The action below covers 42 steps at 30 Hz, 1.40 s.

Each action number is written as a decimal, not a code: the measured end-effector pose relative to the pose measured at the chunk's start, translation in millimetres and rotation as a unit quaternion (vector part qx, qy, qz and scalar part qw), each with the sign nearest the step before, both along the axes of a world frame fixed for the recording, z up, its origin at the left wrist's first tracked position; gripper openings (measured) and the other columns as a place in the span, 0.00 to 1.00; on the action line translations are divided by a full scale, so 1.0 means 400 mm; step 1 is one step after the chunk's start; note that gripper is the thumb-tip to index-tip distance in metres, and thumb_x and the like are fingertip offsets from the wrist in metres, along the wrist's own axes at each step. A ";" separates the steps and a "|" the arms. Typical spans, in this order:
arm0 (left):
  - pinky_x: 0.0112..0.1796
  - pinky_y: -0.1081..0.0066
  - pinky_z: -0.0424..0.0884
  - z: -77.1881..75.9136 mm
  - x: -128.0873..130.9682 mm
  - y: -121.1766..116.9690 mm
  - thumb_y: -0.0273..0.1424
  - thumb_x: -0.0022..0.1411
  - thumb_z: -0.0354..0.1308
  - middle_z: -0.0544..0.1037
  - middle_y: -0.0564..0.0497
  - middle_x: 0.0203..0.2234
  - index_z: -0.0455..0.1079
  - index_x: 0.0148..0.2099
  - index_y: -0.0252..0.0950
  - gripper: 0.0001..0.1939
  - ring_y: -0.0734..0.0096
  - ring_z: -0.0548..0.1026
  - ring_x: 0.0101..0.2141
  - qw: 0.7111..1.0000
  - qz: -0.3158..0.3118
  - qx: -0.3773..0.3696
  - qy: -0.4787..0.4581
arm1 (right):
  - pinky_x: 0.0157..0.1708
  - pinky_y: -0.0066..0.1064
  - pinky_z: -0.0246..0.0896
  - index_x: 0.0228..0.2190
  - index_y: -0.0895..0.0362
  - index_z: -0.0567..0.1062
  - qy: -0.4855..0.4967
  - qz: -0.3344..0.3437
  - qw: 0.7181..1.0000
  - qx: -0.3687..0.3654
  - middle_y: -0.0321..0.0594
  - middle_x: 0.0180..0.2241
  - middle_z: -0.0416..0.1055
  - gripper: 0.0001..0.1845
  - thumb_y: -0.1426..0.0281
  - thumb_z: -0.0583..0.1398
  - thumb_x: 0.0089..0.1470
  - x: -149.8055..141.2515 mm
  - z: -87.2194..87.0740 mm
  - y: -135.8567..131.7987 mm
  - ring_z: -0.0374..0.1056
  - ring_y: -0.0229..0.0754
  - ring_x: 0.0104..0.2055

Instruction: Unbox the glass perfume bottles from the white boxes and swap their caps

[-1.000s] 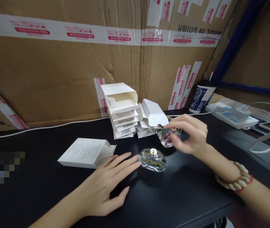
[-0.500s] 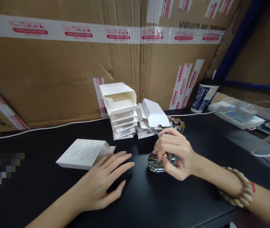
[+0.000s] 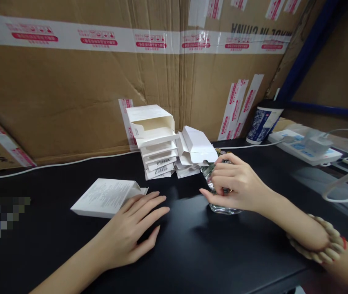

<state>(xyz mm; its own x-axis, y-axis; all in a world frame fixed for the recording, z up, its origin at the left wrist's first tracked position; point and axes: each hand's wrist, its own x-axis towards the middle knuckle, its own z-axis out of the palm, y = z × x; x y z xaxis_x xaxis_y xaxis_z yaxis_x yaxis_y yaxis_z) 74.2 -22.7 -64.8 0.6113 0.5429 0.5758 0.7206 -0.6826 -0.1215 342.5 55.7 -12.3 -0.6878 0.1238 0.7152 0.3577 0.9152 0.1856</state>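
My left hand lies flat with its fingers spread, beside the open flap end of a white printed carton. Its knuckles overlap that end; whether they touch it I cannot tell. Around the top of a clear glass bottle, my right hand has its fingers curled, with the thumb pointing out to the left. Most of this bottle is hidden under the hand. More shiny glass shows just behind the fingers, its shape partly covered.
A stack of open white boxes stands against the large cardboard carton, beside smaller white boxes. Metal-topped cylinders are partly hidden behind my right hand. At the right are a patterned cup and a power strip with cables.
My right hand and the glass bottle have moved right and slightly back. My right thumb now sticks out to the left. My left hand has barely moved.
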 end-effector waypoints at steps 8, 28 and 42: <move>0.54 0.73 0.50 0.034 -0.076 0.043 0.38 0.64 0.43 0.64 0.53 0.50 0.68 0.49 0.33 0.19 0.73 0.57 0.56 0.983 0.158 0.094 0.010 | 0.38 0.32 0.60 0.19 0.58 0.64 0.024 0.010 0.998 0.057 0.28 0.16 0.64 0.14 0.71 0.62 0.50 0.019 -0.005 0.018 0.58 0.29 0.19; 0.50 0.76 0.50 0.012 -0.100 0.057 0.41 0.65 0.39 0.65 0.62 0.48 0.65 0.48 0.39 0.19 0.81 0.59 0.52 0.981 0.191 -0.040 -0.024 | 0.35 0.39 0.57 0.24 0.57 0.67 0.103 0.055 0.992 0.053 0.35 0.17 0.66 0.21 0.62 0.44 0.62 0.054 -0.012 0.059 0.62 0.34 0.19; 0.48 0.73 0.51 0.017 -0.095 0.053 0.43 0.66 0.38 0.65 0.60 0.47 0.64 0.49 0.40 0.20 0.81 0.62 0.48 0.978 0.195 -0.067 -0.009 | 0.36 0.36 0.55 0.30 0.59 0.70 0.149 0.017 0.981 -0.120 0.42 0.31 0.68 0.14 0.66 0.49 0.59 0.061 -0.026 0.090 0.64 0.39 0.34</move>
<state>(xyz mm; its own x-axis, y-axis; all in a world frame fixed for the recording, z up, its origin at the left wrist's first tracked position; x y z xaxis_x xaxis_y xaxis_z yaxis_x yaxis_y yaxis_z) 36.1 -1.4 -57.9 0.3330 0.8045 0.4917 0.9308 -0.3639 -0.0349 366.8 91.8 -22.6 -0.4584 0.2944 0.8386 0.3319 0.9320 -0.1458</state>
